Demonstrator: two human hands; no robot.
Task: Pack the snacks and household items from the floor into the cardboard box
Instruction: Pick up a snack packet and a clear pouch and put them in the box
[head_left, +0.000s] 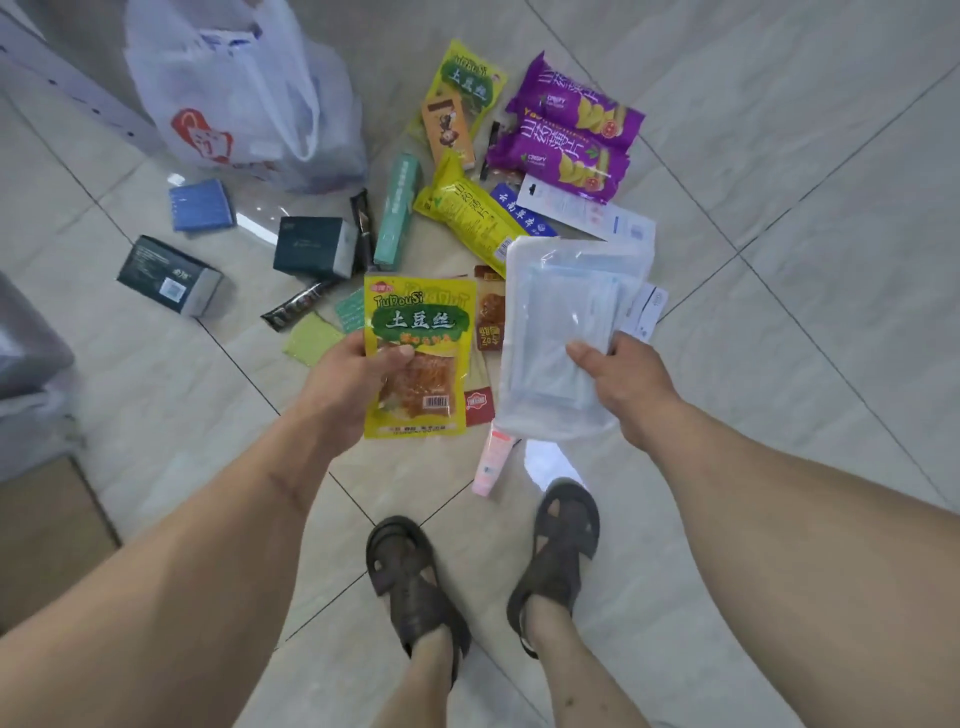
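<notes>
**Both hands holding packets above the pile on the floor**

Head view. The left hand (349, 379), centre of frame, pinches a yellow snack packet (418, 358): thumb on the front face, fingers behind. The packet is held upright, label facing the camera, and a second packet with the same lettering seems to sit just behind it. The right hand (626, 387), right of centre, pinches a clear plastic pouch (563, 332) with pale blue contents, thumb on top near its lower right side, fingers underneath. Both packets are lifted off the tile floor (779, 208).

Upper centre of frame, on the floor: two purple chip bags (569, 132) lying side by side and touching, another yellow packet (470, 85) with an orange packet (448, 130) lying over it, a long yellow bag (467, 215), and a teal tube box (397, 210) just left of it. Left of centre: two dark boxes (311, 247) and (169, 275), well apart, and a blue pack (201, 205) above them. A white plastic bag (234, 93) stands at upper left. A pink tube (493, 462) lies below the clear pouch, near the right sandal (558, 551); the left sandal (410, 582) is at lower centre.

A brown cardboard surface (47, 535) shows at the left edge, lower half; cannot tell whether it is the box.
</notes>
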